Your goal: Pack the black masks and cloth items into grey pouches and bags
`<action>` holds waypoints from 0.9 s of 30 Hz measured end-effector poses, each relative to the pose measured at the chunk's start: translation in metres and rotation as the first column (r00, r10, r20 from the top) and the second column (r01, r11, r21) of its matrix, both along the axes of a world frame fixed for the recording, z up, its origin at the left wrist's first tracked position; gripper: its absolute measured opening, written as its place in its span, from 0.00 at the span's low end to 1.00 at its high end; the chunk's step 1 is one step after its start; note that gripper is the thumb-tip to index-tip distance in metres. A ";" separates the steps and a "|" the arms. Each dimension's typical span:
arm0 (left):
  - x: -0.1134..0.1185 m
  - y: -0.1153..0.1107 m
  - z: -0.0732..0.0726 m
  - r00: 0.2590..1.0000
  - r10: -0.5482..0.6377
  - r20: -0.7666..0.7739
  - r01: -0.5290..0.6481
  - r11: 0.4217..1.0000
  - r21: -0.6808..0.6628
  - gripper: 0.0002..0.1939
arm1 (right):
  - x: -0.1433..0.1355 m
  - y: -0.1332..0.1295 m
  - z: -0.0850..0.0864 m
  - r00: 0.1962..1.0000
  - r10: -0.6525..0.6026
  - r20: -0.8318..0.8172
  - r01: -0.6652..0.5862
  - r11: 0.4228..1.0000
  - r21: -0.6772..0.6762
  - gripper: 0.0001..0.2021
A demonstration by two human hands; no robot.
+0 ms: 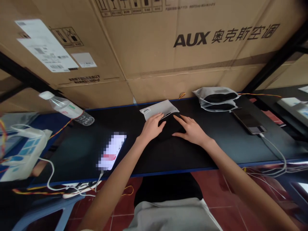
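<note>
A flat pale grey bag (158,107) with a small barcode label lies on the black table, its near edge slightly parted. My left hand (152,126) rests its fingers on the near side of this bag, thumb held apart. To the right, my right hand (190,129) is open, fingers and thumb spread, with the fingertips close to the bag's right corner. Between the hands is a dark patch that I cannot tell from the black tabletop. A second grey bag (216,96) sits farther right, with black material showing in its opening.
A plastic bottle (69,110) lies tilted at the left, near a phone with a lit screen (112,152). Another phone (249,121) with a white cable lies at the right. A power strip (29,150) stands far left. A large cardboard box (154,57) walls off the back.
</note>
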State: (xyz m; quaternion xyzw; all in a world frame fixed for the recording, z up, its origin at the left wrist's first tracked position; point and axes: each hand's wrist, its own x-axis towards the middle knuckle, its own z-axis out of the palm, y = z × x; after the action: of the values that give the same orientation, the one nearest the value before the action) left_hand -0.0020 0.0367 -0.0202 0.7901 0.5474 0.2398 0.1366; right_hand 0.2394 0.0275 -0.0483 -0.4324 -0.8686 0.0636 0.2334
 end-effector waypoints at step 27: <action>0.004 0.025 -0.009 0.977 0.199 -0.077 -0.166 0.936 0.311 0.14 | -0.040 0.043 -0.014 0.869 0.091 -0.486 -0.216 0.954 -0.208 0.36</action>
State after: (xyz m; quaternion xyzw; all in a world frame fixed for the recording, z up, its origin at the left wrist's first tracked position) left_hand 0.0023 0.0614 -0.0290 0.7591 0.5817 0.2897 -0.0383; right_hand 0.1989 0.0709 -0.0622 -0.3592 -0.8019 0.2968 0.3739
